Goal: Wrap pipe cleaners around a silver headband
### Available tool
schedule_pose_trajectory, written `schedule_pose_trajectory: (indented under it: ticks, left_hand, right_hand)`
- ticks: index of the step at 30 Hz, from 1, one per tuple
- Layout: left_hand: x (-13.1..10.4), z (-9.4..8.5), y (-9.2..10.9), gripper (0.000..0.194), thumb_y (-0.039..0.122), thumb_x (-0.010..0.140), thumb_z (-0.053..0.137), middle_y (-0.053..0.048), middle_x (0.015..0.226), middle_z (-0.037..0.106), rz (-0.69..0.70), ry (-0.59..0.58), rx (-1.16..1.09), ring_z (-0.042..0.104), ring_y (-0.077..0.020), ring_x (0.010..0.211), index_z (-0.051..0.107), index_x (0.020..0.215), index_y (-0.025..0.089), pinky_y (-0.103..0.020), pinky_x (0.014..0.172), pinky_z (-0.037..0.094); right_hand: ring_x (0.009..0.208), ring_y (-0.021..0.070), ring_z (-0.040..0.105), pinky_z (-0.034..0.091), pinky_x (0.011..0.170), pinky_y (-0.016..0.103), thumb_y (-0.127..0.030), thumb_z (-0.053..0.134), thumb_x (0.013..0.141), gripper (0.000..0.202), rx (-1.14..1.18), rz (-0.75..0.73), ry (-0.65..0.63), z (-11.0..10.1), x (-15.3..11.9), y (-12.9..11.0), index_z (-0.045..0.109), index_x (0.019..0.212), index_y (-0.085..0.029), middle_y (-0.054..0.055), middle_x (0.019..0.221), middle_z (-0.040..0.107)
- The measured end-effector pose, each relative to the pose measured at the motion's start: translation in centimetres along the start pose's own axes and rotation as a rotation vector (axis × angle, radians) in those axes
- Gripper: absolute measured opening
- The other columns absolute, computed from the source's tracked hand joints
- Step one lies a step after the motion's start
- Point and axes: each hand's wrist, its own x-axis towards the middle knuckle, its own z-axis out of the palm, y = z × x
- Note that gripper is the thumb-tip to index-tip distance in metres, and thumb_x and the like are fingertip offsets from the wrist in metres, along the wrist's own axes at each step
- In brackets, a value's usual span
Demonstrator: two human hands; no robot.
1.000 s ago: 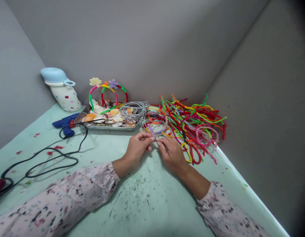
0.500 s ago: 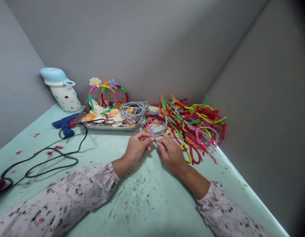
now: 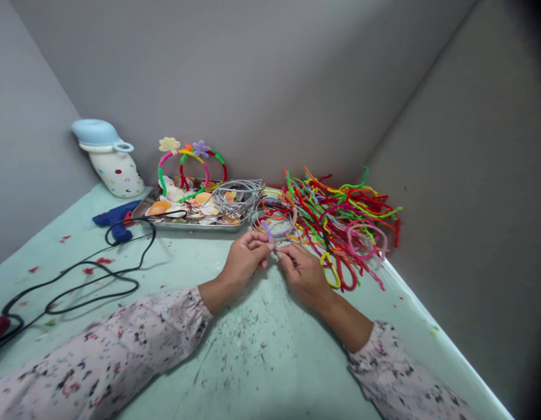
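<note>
Between both sets of fingertips is a wire ring (image 3: 254, 220) partly wrapped in purple pipe cleaner (image 3: 266, 229). My left hand (image 3: 245, 255) pinches it at the purple piece, thumb against forefinger. Just to the right, my right hand (image 3: 302, 268) is closed, its thumb and forefinger pinching at the same spot; the exact bit it grips is too small to make out. Beyond the hands, part of the ring blends with the coloured pieces behind it. Scissors with yellow and red handles (image 3: 331, 270) lie by my right wrist.
A metal tray (image 3: 196, 228) holds shells, a coil of grey wire (image 3: 239, 195) and two colourful flower-topped rings (image 3: 160, 169). Right of it spreads a pile of pipe cleaners (image 3: 336, 201). A blue glue gun (image 3: 115, 219) with a black cord (image 3: 134, 265) and a white bottle (image 3: 117, 171) stand left.
Hands and ring stay almost in place; only the fingertips shift slightly around the pinched purple piece.
</note>
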Motion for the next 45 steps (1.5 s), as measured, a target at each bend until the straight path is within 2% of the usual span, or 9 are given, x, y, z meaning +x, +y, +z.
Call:
schedule_pose_trajectory:
  ticks: [16, 21, 25, 30, 38, 45]
  left_hand:
    - [-0.1, 0.2, 0.3, 0.026, 0.028, 0.072, 0.072, 0.006, 0.065, 0.054, 0.013, -0.061, -0.038, 0.043, -0.0036, 0.044, 0.057, 0.090, 0.018, -0.018, 0.042, 0.031]
    - [0.0, 0.1, 0.2, 0.024, 0.035, 0.075, 0.071, 0.005, 0.063, 0.051, 0.012, -0.066, -0.009, 0.042, -0.0035, 0.045, 0.058, 0.081, 0.015, -0.019, 0.043, 0.028]
    - [0.0, 0.1, 0.1, 0.023, 0.034, 0.074, 0.071, 0.005, 0.062, 0.049, 0.015, -0.067, -0.004, 0.041, -0.0041, 0.047, 0.058, 0.076, 0.015, -0.020, 0.045, 0.028]
    - [0.0, 0.1, 0.1, 0.022, 0.034, 0.074, 0.071, 0.003, 0.065, 0.051, 0.030, -0.078, 0.039, 0.040, -0.0045, 0.048, 0.062, 0.079, 0.014, -0.020, 0.045, 0.027]
    - [-0.1, 0.2, 0.2, 0.020, 0.033, 0.074, 0.071, 0.004, 0.063, 0.051, 0.019, -0.073, 0.070, 0.041, -0.0050, 0.048, 0.063, 0.078, 0.015, -0.021, 0.046, 0.028]
    - [-0.3, 0.3, 0.5, 0.020, 0.033, 0.074, 0.071, 0.004, 0.061, 0.051, 0.004, -0.063, 0.081, 0.040, -0.0050, 0.046, 0.061, 0.076, 0.016, -0.020, 0.045, 0.028]
  right_hand:
    - [0.076, 0.0175, 0.058, 0.042, 0.068, 0.029, -0.022, 0.047, 0.092, 0.018, 0.102, 0.040, -0.030, -0.1, 0.0, 0.0, 0.063, 0.084, -0.020, 0.003, 0.079, 0.063]
    - [0.073, 0.0172, 0.057, 0.042, 0.068, 0.029, -0.022, 0.050, 0.090, 0.015, 0.102, 0.052, -0.029, -0.1, 0.0, -0.1, 0.061, 0.080, -0.019, 0.002, 0.075, 0.061]
    - [0.072, 0.0167, 0.057, 0.044, 0.067, 0.029, -0.024, 0.054, 0.087, 0.011, 0.176, 0.107, -0.003, 0.0, 0.0, -0.1, 0.063, 0.085, -0.019, 0.003, 0.079, 0.064]
    - [0.073, 0.0167, 0.059, 0.047, 0.066, 0.029, -0.028, 0.054, 0.087, 0.016, 0.364, 0.220, -0.026, 0.1, 0.0, 0.5, 0.064, 0.096, -0.019, 0.003, 0.082, 0.067]
    - [0.070, 0.0152, 0.057, 0.046, 0.065, 0.028, -0.027, 0.056, 0.085, 0.012, 0.441, 0.227, -0.045, 0.3, 0.2, 1.2, 0.064, 0.086, -0.019, 0.001, 0.078, 0.065]
    - [0.074, 0.0157, 0.057, 0.045, 0.068, 0.028, -0.024, 0.055, 0.085, 0.008, 0.386, 0.200, -0.014, 0.3, 0.2, 1.0, 0.062, 0.084, -0.020, 0.000, 0.079, 0.063]
